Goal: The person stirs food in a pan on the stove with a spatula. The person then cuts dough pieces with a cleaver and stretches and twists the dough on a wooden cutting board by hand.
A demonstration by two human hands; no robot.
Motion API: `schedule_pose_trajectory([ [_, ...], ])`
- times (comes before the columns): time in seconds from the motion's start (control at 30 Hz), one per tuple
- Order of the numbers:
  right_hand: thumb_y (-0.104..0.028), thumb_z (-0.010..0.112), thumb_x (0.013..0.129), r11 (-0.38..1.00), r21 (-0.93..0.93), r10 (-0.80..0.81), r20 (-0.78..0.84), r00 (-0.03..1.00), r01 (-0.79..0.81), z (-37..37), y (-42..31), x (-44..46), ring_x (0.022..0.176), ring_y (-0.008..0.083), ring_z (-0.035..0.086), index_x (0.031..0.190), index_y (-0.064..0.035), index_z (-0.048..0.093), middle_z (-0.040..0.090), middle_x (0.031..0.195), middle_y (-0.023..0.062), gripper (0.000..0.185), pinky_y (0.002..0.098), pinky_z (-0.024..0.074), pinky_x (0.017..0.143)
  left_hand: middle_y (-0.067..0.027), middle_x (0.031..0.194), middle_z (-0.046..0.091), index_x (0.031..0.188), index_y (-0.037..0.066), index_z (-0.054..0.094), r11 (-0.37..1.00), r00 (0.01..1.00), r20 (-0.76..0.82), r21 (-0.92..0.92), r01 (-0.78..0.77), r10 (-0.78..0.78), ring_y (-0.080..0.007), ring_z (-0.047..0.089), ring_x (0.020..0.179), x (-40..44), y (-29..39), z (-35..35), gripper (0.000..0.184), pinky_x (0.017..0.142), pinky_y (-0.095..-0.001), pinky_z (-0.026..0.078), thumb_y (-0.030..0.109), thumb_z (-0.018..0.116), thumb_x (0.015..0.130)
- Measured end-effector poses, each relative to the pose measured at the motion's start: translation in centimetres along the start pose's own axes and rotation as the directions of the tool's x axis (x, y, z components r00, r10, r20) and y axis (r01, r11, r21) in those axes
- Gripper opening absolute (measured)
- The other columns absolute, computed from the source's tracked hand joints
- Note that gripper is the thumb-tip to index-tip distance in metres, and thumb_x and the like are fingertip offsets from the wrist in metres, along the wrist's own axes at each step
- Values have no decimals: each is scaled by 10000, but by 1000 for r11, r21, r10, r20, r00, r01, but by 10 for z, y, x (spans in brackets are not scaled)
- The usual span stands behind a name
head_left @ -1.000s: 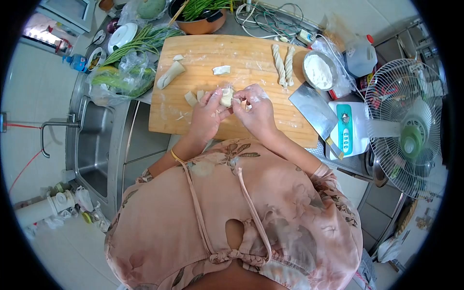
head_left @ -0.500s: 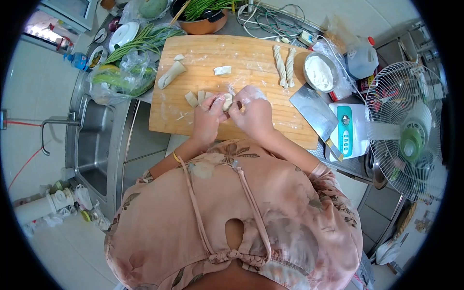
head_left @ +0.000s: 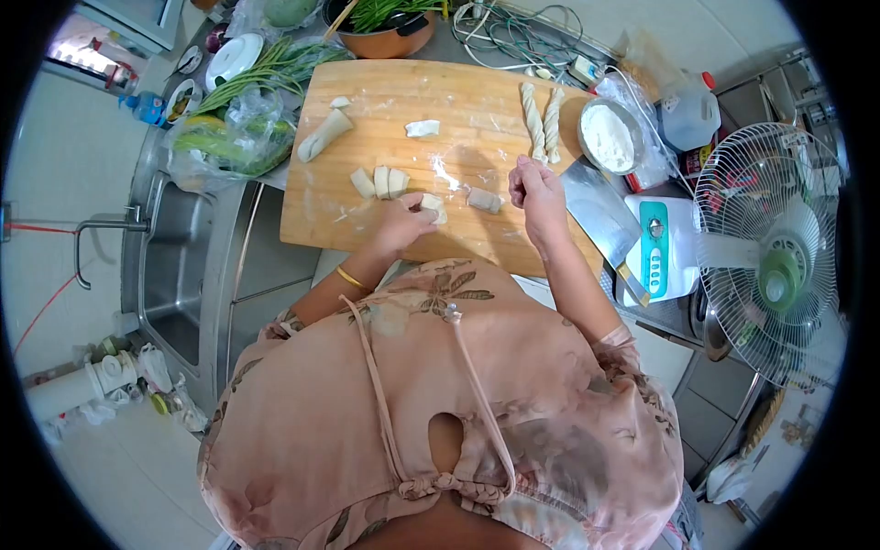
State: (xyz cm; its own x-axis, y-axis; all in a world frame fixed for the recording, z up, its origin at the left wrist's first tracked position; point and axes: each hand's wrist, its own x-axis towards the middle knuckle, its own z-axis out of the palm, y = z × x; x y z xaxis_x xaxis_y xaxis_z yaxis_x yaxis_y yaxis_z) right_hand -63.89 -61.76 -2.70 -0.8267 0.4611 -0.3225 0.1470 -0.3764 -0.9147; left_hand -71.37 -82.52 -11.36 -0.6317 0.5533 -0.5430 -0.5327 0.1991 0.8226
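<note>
My left hand [head_left: 403, 225] rests low on the floured wooden board, its fingers closed on the edge of a pale dough piece [head_left: 435, 209]. Just left of it lie several cut dough pieces [head_left: 381, 181]. My right hand [head_left: 541, 194] is over the board's right side with its fingers bunched together; what they hold, if anything, is hidden. Between the two hands sits another dough piece [head_left: 484, 200]. Beyond my right hand are two twisted dough strips [head_left: 542, 124]. A thicker dough roll [head_left: 324, 135] and a flat dough piece [head_left: 423, 128] lie farther back.
The cutting board [head_left: 367, 92] lies before me. At its right are a bowl of flour [head_left: 607, 136], a cleaver [head_left: 600, 213], a kitchen scale [head_left: 665, 247] and a fan [head_left: 770, 252]. Bagged vegetables [head_left: 229, 147] and a sink [head_left: 177, 266] are at the left, a pot [head_left: 390, 38] behind.
My hands were together over the dough; now they are apart. The right has moved right towards the flour bowl, uncovering a dough piece. The left stays low with its piece.
</note>
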Motion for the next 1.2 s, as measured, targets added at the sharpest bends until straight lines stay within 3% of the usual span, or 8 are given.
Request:
schedule_pose_trajectory([
  [0.13, -173, 582, 870, 992, -124, 5, 27, 1000, -1, -10, 4, -6, 561, 77, 443, 739, -35, 579, 527, 645, 3, 191, 206, 348, 521, -159, 977, 617, 1151, -24, 537, 837, 980, -70, 533, -119, 184, -203, 619, 848, -3, 3, 5, 368, 713, -292, 502, 123, 605, 820],
  [0.27, -117, 648, 806, 977, -209, -28, 75, 997, 43, -15, 16, -11, 591, 92, 478, 733, -21, 596, 548, 669, -13, 131, 223, 399, 571, -169, 899, 632, 1111, -32, 565, 42, 711, 78, 988, -150, 698, -209, 610, 773, -11, 5, 3, 385, 690, -291, 493, 215, 628, 823],
  [0.43, -95, 705, 716, 809, -438, -293, 278, 915, 392, 1, 35, -19, 631, 173, 508, 654, -19, 569, 533, 685, 48, 168, 291, 422, 576, -69, 796, 614, 1028, 30, 628, 960, 999, 22, 275, -45, 41, -130, 537, 660, -25, 37, 18, 328, 590, -249, 436, 305, 611, 851],
  [0.63, -203, 682, 703, 353, -653, -268, 615, 742, 670, 27, 37, -23, 713, 324, 563, 667, -29, 560, 545, 780, 155, 216, 398, 459, 607, -17, 746, 577, 887, 25, 647, 973, 937, 280, -35, 226, -208, -64, 468, 622, -33, 35, 7, 228, 525, -203, 363, 247, 618, 848],
  [0.87, -306, 687, 728, 423, -576, 30, 780, 625, 699, 41, 46, -19, 741, 330, 574, 702, -20, 574, 560, 805, 165, 308, 413, 466, 652, -37, 827, 578, 927, 41, 606, 951, 886, 422, -140, 274, -193, -118, 522, 691, -40, 8, -24, 165, 615, -266, 435, 187, 550, 878],
  [0.97, -336, 685, 738, 577, -620, 17, 660, 751, 531, 30, 51, -11, 740, 323, 579, 748, -16, 598, 565, 800, 162, 331, 413, 467, 672, -35, 773, 565, 815, 77, 562, 937, 911, 389, -349, 4, 141, -129, 524, 666, -51, 1, -71, 162, 612, -285, 451, 189, 488, 905],
  [1.1, -288, 716, 728, 388, -829, -137, 380, 915, 403, -8, 60, 8, 862, 314, 563, 917, -40, 615, 572, 941, 153, 328, 371, 470, 736, -8, 611, 520, 726, 106, 528, 860, 863, -504, -423, -286, 40, -113, 488, 506, -89, -8, -190, 173, 468, -262, 402, 195, 528, 875],
  [1.2, -265, 701, 730, 132, -924, -177, 335, 926, 359, -21, 61, 13, 1001, 354, 512, 1138, -60, 560, 545, 1049, 184, 478, 412, 437, 846, -36, 557, 520, 681, 86, 537, 990, 386, -922, -85, -114, -34, -123, 489, 487, -138, -58, -302, 241, 429, -242, 351, 246, 522, 861],
])
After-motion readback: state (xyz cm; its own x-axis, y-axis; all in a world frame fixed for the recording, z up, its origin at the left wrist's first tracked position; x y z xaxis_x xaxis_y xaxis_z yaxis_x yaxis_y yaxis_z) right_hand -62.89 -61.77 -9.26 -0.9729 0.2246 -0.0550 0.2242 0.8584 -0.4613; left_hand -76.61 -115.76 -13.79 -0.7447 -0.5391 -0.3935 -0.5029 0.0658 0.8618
